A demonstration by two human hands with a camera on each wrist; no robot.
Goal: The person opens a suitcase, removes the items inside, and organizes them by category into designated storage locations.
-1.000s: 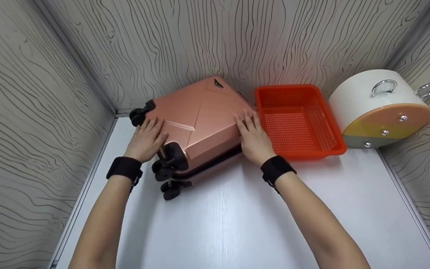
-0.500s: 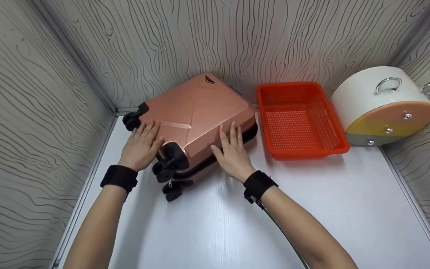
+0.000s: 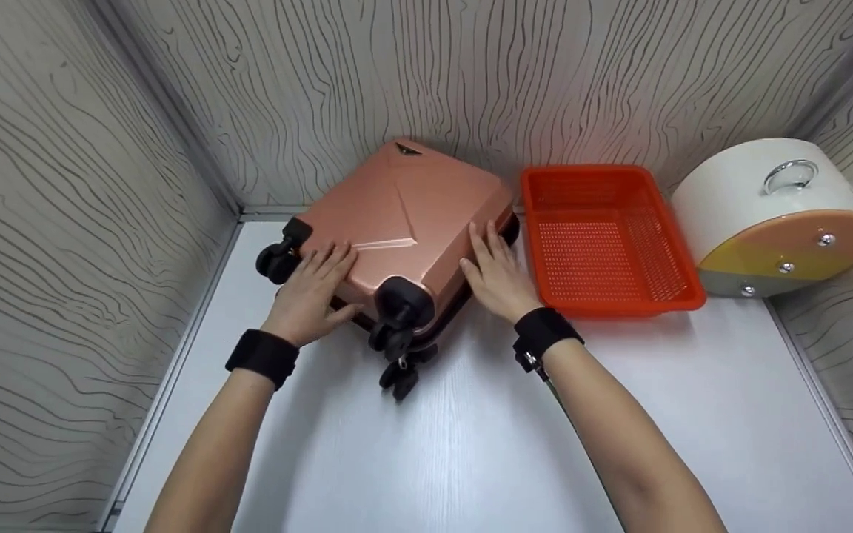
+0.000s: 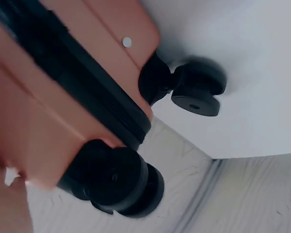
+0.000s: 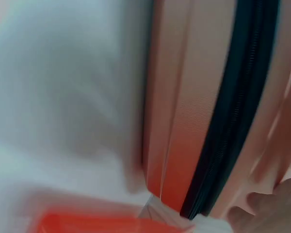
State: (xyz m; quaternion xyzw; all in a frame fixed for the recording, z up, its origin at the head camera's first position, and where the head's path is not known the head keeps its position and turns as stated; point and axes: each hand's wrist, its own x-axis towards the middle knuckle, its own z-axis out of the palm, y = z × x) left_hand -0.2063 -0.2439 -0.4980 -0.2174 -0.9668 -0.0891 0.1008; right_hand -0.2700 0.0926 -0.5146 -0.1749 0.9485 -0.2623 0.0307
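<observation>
A small rose-gold hard-shell suitcase (image 3: 426,192) lies flat at the back left, its black wheels (image 3: 404,303) pointing toward the near left. My left hand (image 3: 308,296) rests with extended fingers on the wheel end, between two wheel corners. Along the long side, my right hand (image 3: 500,274) touches the shell with straight fingers. The left wrist view shows a black caster wheel (image 4: 119,179) and the zipper seam close up. In the right wrist view, the black zipper band (image 5: 233,116) runs down the suitcase's side, with my fingertips at the lower right.
A red perforated basket (image 3: 615,306) stands just right of the suitcase. Beyond it, a white round pot-like container (image 3: 752,181) with metal rings and a coloured striped face leans by the right wall. Patterned walls enclose the white table (image 3: 426,459).
The suitcase has turned, its near wheel corner swinging to the right. My left hand has shifted right with it. My right hand slid nearer along the side, then moved back toward the far right.
</observation>
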